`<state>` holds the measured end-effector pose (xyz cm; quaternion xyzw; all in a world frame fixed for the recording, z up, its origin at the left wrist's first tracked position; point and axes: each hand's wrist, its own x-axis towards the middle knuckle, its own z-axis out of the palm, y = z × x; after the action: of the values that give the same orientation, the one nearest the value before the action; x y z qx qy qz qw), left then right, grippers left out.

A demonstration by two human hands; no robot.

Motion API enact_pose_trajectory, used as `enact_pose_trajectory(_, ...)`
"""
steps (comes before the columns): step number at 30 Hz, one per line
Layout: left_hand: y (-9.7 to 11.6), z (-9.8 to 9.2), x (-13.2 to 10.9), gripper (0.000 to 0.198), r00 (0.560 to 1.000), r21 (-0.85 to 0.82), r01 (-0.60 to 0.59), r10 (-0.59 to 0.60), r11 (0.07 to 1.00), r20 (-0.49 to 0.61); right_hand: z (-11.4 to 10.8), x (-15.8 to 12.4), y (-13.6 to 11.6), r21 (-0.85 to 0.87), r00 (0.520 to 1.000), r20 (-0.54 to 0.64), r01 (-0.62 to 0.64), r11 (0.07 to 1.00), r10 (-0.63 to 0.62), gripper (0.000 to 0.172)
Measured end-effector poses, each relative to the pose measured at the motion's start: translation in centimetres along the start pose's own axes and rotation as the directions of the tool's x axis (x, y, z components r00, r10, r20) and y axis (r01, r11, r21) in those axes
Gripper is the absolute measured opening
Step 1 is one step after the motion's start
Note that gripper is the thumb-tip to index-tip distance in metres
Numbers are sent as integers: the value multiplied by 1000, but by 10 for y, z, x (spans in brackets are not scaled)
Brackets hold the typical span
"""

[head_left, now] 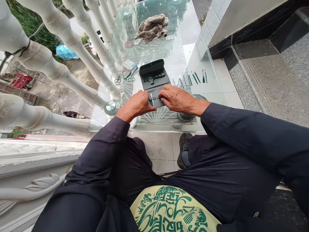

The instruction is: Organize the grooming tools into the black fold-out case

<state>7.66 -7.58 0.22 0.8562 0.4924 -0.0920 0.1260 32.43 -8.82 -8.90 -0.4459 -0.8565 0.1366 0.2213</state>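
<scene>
A dark manicure case (154,80) lies unfolded on the glass table, with loops along its inner panels. My left hand (138,104) is closed on the near left edge of the case, its thumb stretched along the front. Close to those fingers, a slim metal tool (152,99) sits against the near panel. My right hand (177,98) has its fingers bent and pressed on the right edge of the same panel; the fingertips are partly hidden. Small scissors (131,78) lie left of the case. To the right, several slim metal tools (194,77) are laid out in a row.
A crumpled brown cloth (153,27) rests toward the far end of the glass table (212,72). A small white card (129,64) lies left of the case. White balusters (65,35) border the left side, and stone steps (265,71) rise at the right.
</scene>
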Motion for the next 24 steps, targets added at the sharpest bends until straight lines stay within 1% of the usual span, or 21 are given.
enact_pose_trajectory(2,-4,3,5,45,1000,-25,21,-22,999,-11,2,-1,2,-15,1000,-1,25,1000,-25,34)
enact_pose_trajectory(5,-11,7,13,41,998,-72,61,-63,996,-17,3,-2,4,-52,998,3,64,997,-64,35)
enact_pose_trajectory(9,-18,7,22,35,994,-117,106,-107,987,3,0,-6,6,-103,988,30,154,983,-152,28)
enact_pose_trajectory(12,-22,3,24,34,995,-145,104,-102,984,23,-6,-11,7,-156,970,78,242,958,-232,23)
enact_pose_trajectory(14,-23,0,24,35,996,-155,85,-82,984,22,-11,-12,7,-198,956,113,290,936,-272,26)
enact_pose_trajectory(17,-24,-1,24,34,998,-126,56,-54,991,15,-18,-10,5,-271,930,184,360,893,-319,28)
enact_pose_trajectory(20,-23,-1,24,35,999,-91,48,-47,995,14,-22,-4,1,-333,890,284,441,834,-357,27)
enact_pose_trajectory(22,-22,-1,25,38,999,-104,49,-48,993,10,-24,0,-2,-377,858,338,500,780,-387,27)
enact_pose_trajectory(24,-22,-1,26,42,998,-153,65,-63,986,15,-24,3,-4,-420,825,376,558,716,-422,33)
